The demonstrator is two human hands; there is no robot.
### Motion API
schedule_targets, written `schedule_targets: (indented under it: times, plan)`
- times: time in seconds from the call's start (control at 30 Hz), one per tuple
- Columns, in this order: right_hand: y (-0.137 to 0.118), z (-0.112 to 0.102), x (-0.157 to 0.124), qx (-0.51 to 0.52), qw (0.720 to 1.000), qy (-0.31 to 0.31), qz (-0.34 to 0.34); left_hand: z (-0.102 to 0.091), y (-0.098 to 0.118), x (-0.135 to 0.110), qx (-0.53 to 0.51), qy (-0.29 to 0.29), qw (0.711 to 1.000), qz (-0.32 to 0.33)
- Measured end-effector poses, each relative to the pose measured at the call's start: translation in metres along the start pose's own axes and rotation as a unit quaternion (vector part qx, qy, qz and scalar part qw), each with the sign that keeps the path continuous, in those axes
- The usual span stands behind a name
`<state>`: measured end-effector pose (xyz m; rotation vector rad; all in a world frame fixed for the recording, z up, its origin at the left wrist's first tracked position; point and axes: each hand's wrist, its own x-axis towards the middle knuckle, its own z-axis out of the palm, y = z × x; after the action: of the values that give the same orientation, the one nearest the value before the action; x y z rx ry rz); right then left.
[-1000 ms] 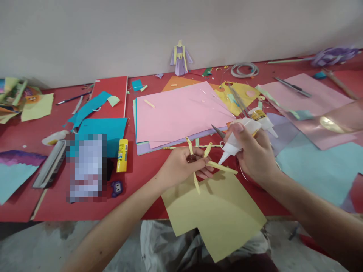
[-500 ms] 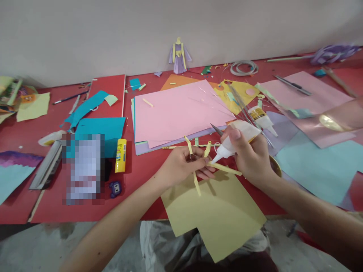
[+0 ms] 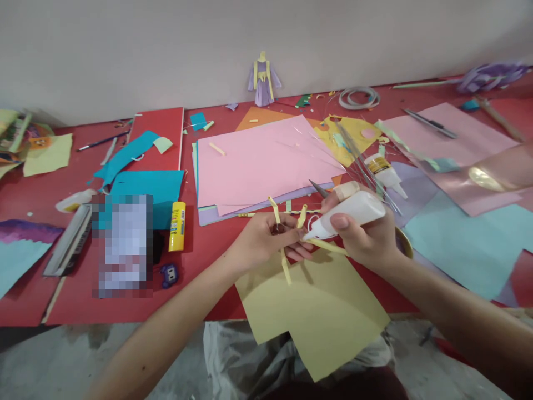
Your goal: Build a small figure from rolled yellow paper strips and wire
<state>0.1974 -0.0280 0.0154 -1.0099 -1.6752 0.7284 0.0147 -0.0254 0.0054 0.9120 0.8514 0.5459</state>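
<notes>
My left hand (image 3: 262,240) pinches a small bundle of pale yellow paper strips (image 3: 287,261) that fan out above and below the fingers. My right hand (image 3: 368,236) is wrapped round a white glue bottle (image 3: 350,214), lying nearly level, with its nozzle touching the strips at my left fingertips. Both hands hover over a cut yellow paper sheet (image 3: 320,311) that overhangs the front edge of the red table (image 3: 83,300). A grey pointed tool tip (image 3: 318,189) shows just behind my right hand.
A stack of pink paper (image 3: 262,161) lies behind the hands. A yellow glue stick (image 3: 177,226) and a blurred box (image 3: 122,244) sit to the left. A second glue bottle (image 3: 385,173), light blue paper (image 3: 474,244) and pink sheets (image 3: 453,139) lie right. A paper doll (image 3: 264,80) stands against the wall.
My right hand has tipped the glue bottle from nozzle-down to nearly level and brought the nozzle left onto the strips. My left hand has hardly moved.
</notes>
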Motion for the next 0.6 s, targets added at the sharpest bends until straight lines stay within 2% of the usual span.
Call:
schedule_targets:
  times: [0.17,0.43,0.6]
  plan:
    - [0.0018,-0.0026,0.0036,-0.011,0.997,0.014,-0.076,-0.0007,0.0016,-0.0008,0.019,0.013,0.999,0.023]
    - [0.0032,-0.0014,0.0002,-0.040,0.993,0.009,-0.107,0.0011,0.0018,-0.0010,0.029,0.011,0.999,0.036]
    - [0.0044,-0.0081,0.0001,-0.066,0.990,0.021,-0.122,-0.0029,0.0063,-0.0057,0.039,0.044,0.996,0.069]
